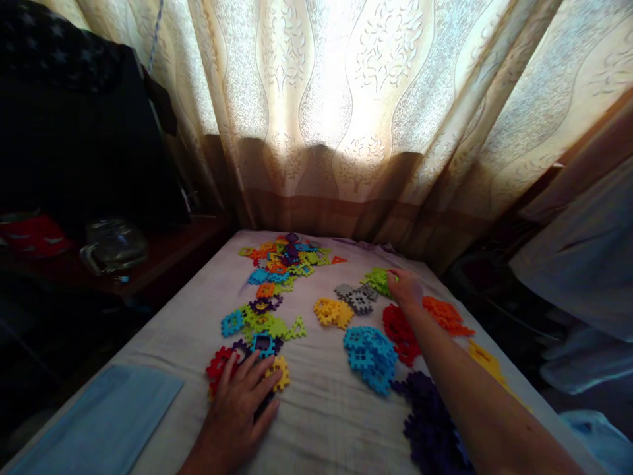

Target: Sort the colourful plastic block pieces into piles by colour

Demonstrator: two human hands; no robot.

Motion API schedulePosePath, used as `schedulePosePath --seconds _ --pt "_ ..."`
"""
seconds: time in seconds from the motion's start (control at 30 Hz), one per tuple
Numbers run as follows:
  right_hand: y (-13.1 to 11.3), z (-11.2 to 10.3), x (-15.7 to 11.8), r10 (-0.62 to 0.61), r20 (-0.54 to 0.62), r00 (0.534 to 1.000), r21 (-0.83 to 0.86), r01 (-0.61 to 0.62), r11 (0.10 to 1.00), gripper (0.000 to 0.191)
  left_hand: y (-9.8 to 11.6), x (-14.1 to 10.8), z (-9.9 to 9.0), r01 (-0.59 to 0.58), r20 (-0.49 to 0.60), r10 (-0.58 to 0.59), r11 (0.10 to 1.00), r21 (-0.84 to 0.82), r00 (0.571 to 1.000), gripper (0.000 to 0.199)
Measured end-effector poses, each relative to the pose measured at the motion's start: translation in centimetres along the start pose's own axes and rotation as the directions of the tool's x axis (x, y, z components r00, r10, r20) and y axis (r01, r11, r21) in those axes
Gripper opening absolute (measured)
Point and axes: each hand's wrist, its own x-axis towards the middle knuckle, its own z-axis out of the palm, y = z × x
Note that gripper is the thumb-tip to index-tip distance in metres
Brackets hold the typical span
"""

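Observation:
Colourful toothed plastic pieces lie on a cloth-covered surface. My left hand rests with fingers spread over red, dark purple and yellow pieces at the near left. My right hand reaches to the far right, its fingers closed at the edge of the green pile; whether a piece is between them is hidden. Around my right arm lie a red pile, an orange pile, a blue pile, a dark purple pile and yellow pieces.
Mixed pieces spread across the far left, with green ones nearer. Grey and yellow pieces lie mid-surface. A light blue folded sheet is at the near left. A glass jug stands beside a dark screen.

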Motion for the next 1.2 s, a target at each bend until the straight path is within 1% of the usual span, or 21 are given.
schedulePosePath --seconds 0.07,0.13,0.17,0.2,0.27,0.37,0.43,0.5,0.6,0.7,0.77,0.83,1.0,1.07,1.13,1.2 --pt "-2.7 0.2 -2.6 -0.158 0.043 0.986 0.031 0.157 0.987 0.03 0.1 0.0 0.0 0.016 0.004 -0.016 1.0 -0.022 1.0 0.045" --pt "-5.4 0.8 -5.6 -0.301 0.104 0.948 0.072 0.294 0.953 0.025 0.2 0.0 -0.1 0.029 0.008 -0.028 0.999 -0.034 1.0 0.043" --pt "-6.7 1.2 -7.2 -0.354 0.132 0.926 0.092 0.344 0.935 0.022 0.2 0.0 -0.1 0.034 0.009 -0.034 0.999 -0.04 0.999 0.043" --pt "-7.9 1.7 -8.7 -0.41 0.161 0.898 0.115 0.395 0.911 0.023 0.2 0.0 -0.2 0.04 0.012 -0.039 0.998 -0.047 0.999 0.042" --pt "-9.9 2.6 -11.4 -0.539 0.242 0.807 0.171 0.511 0.842 0.027 0.2 0.0 -0.2 0.053 0.017 -0.052 0.996 -0.065 0.999 0.041" --pt "-11.9 3.5 -14.4 -0.614 0.349 0.708 0.178 0.594 0.785 0.032 0.2 0.0 -0.2 0.061 0.018 -0.059 0.995 -0.083 0.998 0.041" --pt "-12.6 3.7 -15.4 -0.632 0.388 0.671 0.142 0.634 0.76 0.034 0.1 0.0 -0.1 0.056 0.012 -0.055 0.995 -0.08 0.998 0.041" --pt "-13.1 3.6 -15.7 -0.639 0.405 0.654 0.095 0.665 0.741 0.032 0.0 0.0 0.1 0.046 0.004 -0.046 0.997 -0.07 0.999 0.041" --pt "-13.5 2.8 -15.6 -0.634 0.438 0.638 0.041 0.69 0.723 0.03 -0.1 0.0 0.3 0.04 -0.004 -0.041 0.998 -0.057 0.999 0.041" --pt "-13.7 2.0 -15.3 -0.635 0.491 0.597 0.035 0.714 0.699 0.034 -0.2 -0.1 0.5 0.037 -0.017 -0.038 0.998 -0.053 0.999 0.042" --pt "-13.7 1.7 -15.2 -0.619 0.53 0.58 0.036 0.714 0.7 0.035 -0.3 0.0 0.6 0.033 -0.03 -0.034 0.998 -0.05 0.999 0.041" --pt "-13.8 1.6 -15.1 -0.595 0.555 0.582 0.031 0.7 0.713 0.035 -0.3 0.0 0.6 0.028 -0.037 -0.03 0.999 -0.047 0.999 0.041" --pt "-14.2 1.6 -15.1 -0.577 0.569 0.586 0.019 0.692 0.722 0.037 -0.5 0.0 0.7 0.013 -0.059 -0.016 0.999 -0.04 0.998 0.041" --pt "-14.2 1.5 -15.0 -0.579 0.579 0.574 0.023 0.698 0.716 0.04 -0.6 0.0 0.8 0.012 -0.063 -0.014 0.999 -0.045 0.998 0.041" --pt "-14.2 1.5 -14.8 -0.585 0.595 0.552 0.034 0.709 0.704 0.042 -0.6 0.0 0.8 0.016 -0.055 -0.019 0.999 -0.047 0.998 0.043" --pt "-14.1 1.6 -14.5 -0.59 0.611 0.528 0.045 0.721 0.691 0.04 -0.5 -0.1 0.8 0.023 -0.044 -0.025 0.999 -0.045 0.999 0.043"
